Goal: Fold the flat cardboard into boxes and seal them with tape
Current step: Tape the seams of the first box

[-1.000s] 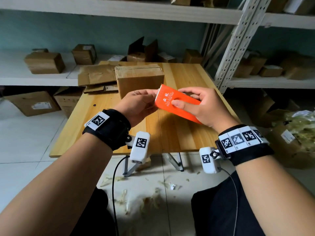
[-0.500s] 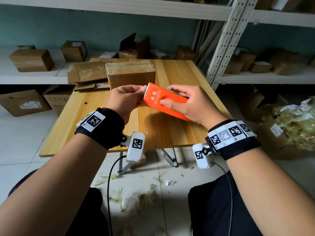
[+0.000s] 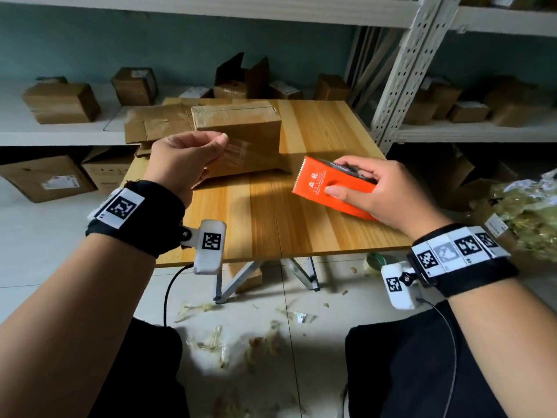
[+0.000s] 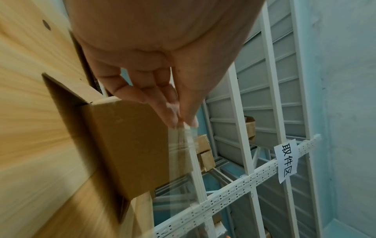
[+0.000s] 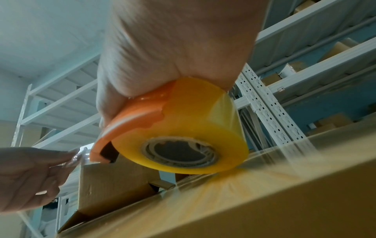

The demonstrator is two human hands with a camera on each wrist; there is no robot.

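Storeroom surroundings around the wooden table (image 3: pixel 325 212)

White perforated shelving uprights (image 3: pixel 401 73) are rising at the right, with a paper label (image 4: pixel 286 161) (handwritten in black characters) hanging on one rail. Pale scraps (image 3: pixel 241 342) are littering the tiled floor (image 3: pixel 39 245) beneath the table's metal legs (image 3: pixel 238 282). A crumpled heap of yellowish plastic wrap (image 3: pixel 530 218) is sitting at the far right, and the teal wall (image 3: pixel 150 43) is showing behind the shelves.
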